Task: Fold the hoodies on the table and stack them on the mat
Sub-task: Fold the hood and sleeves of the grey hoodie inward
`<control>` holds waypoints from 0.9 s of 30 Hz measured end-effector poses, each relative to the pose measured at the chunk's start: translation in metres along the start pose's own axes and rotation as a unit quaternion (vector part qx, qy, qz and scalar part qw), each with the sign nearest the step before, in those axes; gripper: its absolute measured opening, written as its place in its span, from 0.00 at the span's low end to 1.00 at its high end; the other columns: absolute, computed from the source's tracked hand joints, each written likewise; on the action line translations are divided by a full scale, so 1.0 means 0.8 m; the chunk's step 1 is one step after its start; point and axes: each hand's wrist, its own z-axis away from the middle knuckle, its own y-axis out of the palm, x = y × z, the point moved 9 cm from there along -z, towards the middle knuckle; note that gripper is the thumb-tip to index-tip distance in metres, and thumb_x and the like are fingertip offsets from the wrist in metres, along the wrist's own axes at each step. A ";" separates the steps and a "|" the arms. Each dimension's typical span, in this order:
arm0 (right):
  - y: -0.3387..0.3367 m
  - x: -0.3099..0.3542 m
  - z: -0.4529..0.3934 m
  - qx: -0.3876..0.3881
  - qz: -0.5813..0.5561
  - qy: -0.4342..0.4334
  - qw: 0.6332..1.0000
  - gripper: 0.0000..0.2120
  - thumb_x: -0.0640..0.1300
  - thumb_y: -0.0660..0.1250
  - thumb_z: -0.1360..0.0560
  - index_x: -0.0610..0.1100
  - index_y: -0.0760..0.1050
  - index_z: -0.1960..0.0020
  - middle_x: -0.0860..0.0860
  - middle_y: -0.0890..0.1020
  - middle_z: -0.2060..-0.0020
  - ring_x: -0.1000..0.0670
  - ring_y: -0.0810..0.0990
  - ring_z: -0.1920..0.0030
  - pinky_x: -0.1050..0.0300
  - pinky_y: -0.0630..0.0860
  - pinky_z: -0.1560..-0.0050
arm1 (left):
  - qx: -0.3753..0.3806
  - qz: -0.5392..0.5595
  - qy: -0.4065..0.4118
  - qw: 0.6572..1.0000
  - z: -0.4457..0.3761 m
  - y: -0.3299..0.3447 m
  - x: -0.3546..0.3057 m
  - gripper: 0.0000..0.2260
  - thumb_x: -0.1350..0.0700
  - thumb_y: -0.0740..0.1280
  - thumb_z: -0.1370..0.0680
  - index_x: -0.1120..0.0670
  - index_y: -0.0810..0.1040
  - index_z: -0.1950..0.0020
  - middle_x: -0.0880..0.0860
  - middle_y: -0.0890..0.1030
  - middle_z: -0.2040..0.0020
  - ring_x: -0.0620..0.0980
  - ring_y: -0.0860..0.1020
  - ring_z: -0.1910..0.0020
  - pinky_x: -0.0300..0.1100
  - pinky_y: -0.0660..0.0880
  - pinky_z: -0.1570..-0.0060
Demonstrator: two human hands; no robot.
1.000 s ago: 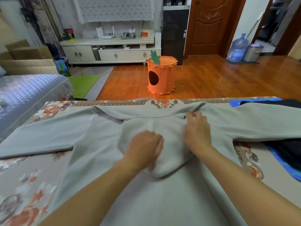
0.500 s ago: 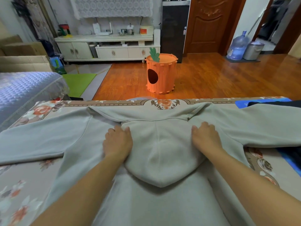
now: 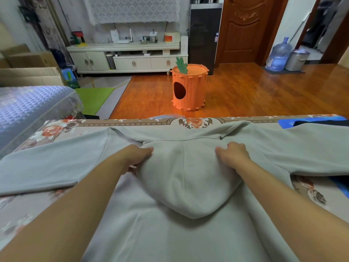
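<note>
A pale grey-green hoodie (image 3: 170, 233) lies spread on the floral table (image 3: 62, 129), sleeves stretched out to both sides. Its hood (image 3: 188, 178) is laid flat down over the body. My left hand (image 3: 137, 157) rests on the hood's left edge with fingers stretched toward the neckline. At the hood's right edge my right hand (image 3: 233, 154) presses on the fabric with loosely bent fingers. A blue mat (image 3: 287, 122) shows at the table's far right, with a dark garment (image 3: 321, 122) lying on it.
The right sleeve (image 3: 311, 148) reaches over the mat's edge. Beyond the table's far edge stand an orange carrot-shaped bin (image 3: 188, 87) on the wooden floor, a white cabinet (image 3: 128, 59) and a blue-covered sofa (image 3: 28, 108) at the left.
Both hands have slid apart, from the middle of the hood to its left and right edges. The hood now lies flatter and wider.
</note>
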 end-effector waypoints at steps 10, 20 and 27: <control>0.001 -0.017 0.025 0.059 -0.008 0.032 0.998 0.18 0.53 0.60 0.19 0.39 0.75 0.40 0.41 0.77 0.40 0.40 0.75 0.43 0.51 0.74 0.44 | 0.051 0.018 -0.066 0.996 0.032 0.041 0.004 0.25 0.36 0.59 0.18 0.53 0.71 0.31 0.54 0.75 0.38 0.54 0.75 0.53 0.41 0.72 0.62; 0.003 -0.011 0.012 0.054 -0.192 -0.001 0.980 0.05 0.42 0.71 0.25 0.43 0.75 0.56 0.44 0.79 0.53 0.44 0.77 0.55 0.53 0.74 0.54 | -0.131 0.063 0.029 0.989 0.010 -0.025 0.001 0.26 0.41 0.66 0.20 0.63 0.76 0.34 0.57 0.78 0.38 0.60 0.76 0.38 0.47 0.72 0.42; -0.017 0.095 0.071 -0.216 0.137 -0.284 0.924 0.31 0.40 0.62 0.24 0.46 0.60 0.22 0.41 0.59 0.23 0.37 0.58 0.26 0.41 0.64 0.28 | -0.257 -0.333 0.243 0.874 0.053 0.045 -0.058 0.30 0.40 0.57 0.19 0.49 0.58 0.18 0.58 0.55 0.19 0.61 0.54 0.20 0.57 0.53 0.24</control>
